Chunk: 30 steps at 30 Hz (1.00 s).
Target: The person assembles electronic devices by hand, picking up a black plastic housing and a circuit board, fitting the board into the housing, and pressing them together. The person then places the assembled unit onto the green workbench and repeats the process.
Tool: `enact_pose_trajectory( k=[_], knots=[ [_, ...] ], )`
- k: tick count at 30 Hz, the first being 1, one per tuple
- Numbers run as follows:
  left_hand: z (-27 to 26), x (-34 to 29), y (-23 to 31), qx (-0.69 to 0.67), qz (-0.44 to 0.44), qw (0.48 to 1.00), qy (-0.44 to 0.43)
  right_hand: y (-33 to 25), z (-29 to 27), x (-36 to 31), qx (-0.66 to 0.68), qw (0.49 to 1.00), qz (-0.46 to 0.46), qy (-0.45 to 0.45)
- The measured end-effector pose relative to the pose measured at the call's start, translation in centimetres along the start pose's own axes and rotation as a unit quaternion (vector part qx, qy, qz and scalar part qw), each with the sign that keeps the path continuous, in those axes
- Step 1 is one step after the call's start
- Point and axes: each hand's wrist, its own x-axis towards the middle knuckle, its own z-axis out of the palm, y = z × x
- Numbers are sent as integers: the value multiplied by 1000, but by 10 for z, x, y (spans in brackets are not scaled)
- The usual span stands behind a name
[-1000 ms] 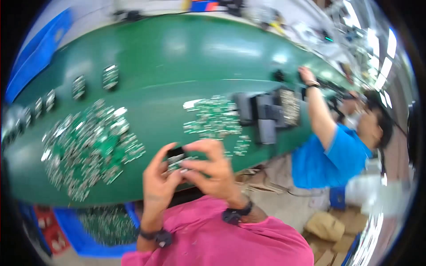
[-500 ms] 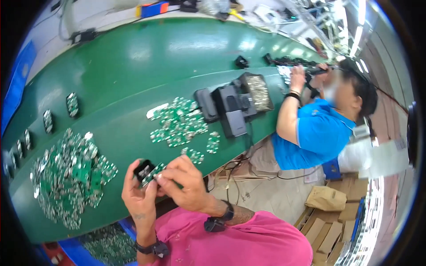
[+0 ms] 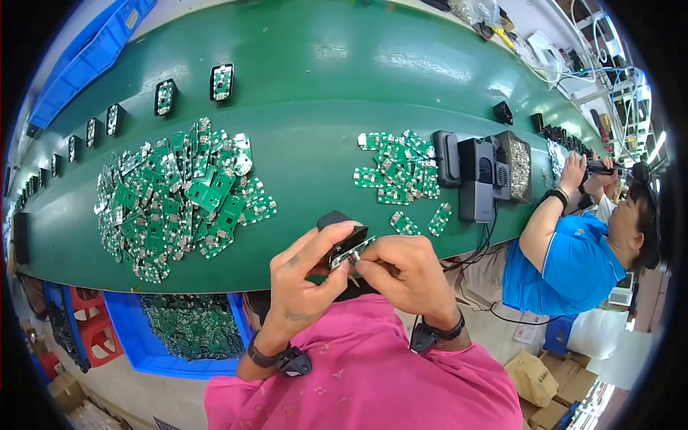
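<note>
My left hand [image 3: 304, 269] is closed round a small black plastic housing [image 3: 335, 221], which is tilted with its opening toward my right hand. A green circuit board [image 3: 352, 252] lies at that opening, at an angle. My right hand [image 3: 412, 269] pinches the board's edge between thumb and fingers. How far the board sits inside the housing I cannot tell. To the left of my hands is a big heap of green circuit boards [image 3: 161, 208] on the green table [image 3: 301, 143]. A smaller group of boards [image 3: 401, 168] lies beyond my right hand.
Black housings with boards in them [image 3: 222, 82] stand in a row at the left. Dark grey devices [image 3: 476, 179] and a box of small metal parts [image 3: 517, 165] are at the right, near a person in a blue shirt [image 3: 584, 261]. A blue bin of boards [image 3: 132, 344] stands below the table edge.
My view has swung to the left, so the table and its heaps appear farther right. The housing has been turned in my left hand; my right hand still pinches the board against it.
</note>
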Motion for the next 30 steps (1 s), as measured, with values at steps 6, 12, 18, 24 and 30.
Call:
enact_pose_trajectory(
  k=[6, 12, 18, 24, 30],
  knots=[
    [5, 7, 6, 50, 68, 996, 2, 1, -7, -1, 21, 996, 69, -44],
    [4, 10, 9, 107, 83, 991, -22, 5, -11, -2, 15, 990, 133, -42],
    [16, -5, -6, 150, 80, 985, 33, 18, 9, 5, 30, 996, 82, -34],
    [20, -11, -23, 86, -1, 996, 31, 25, 16, -2, 15, 994, 106, -33],
    [12, -3, -9, -221, -174, 956, 80, 14, 18, 2, 0, 988, 120, 92]
  ],
)
